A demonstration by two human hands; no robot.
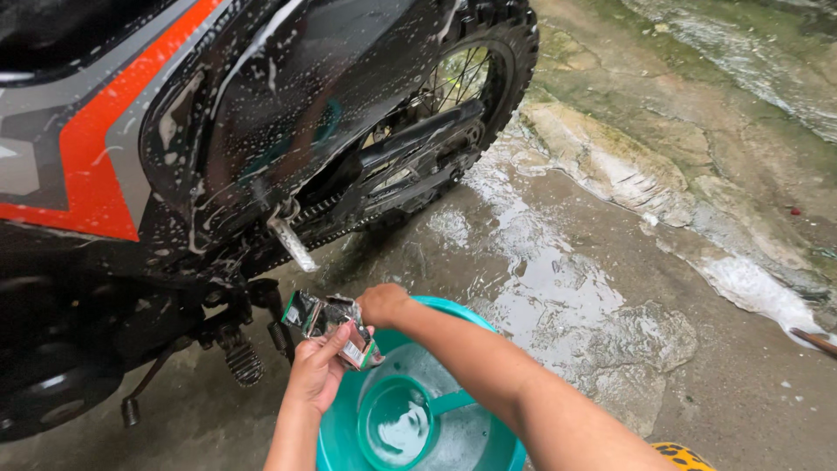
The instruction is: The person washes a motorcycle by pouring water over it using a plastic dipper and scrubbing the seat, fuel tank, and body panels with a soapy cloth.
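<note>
Both my hands hold a small crumpled foil sachet above a teal basin of soapy water. My left hand grips its lower end near the basin's rim. My right hand pinches its upper right corner. A teal dipper with a handle floats inside the basin. Just beyond my hands stands a black, grey and orange motorcycle, wet and flecked with soap foam.
The motorcycle's rear wheel with knobby tyre sits at top centre, a silver footpeg and black foot lever near my hands. Wet concrete with foamy runoff spreads right. A stick end lies at the right edge.
</note>
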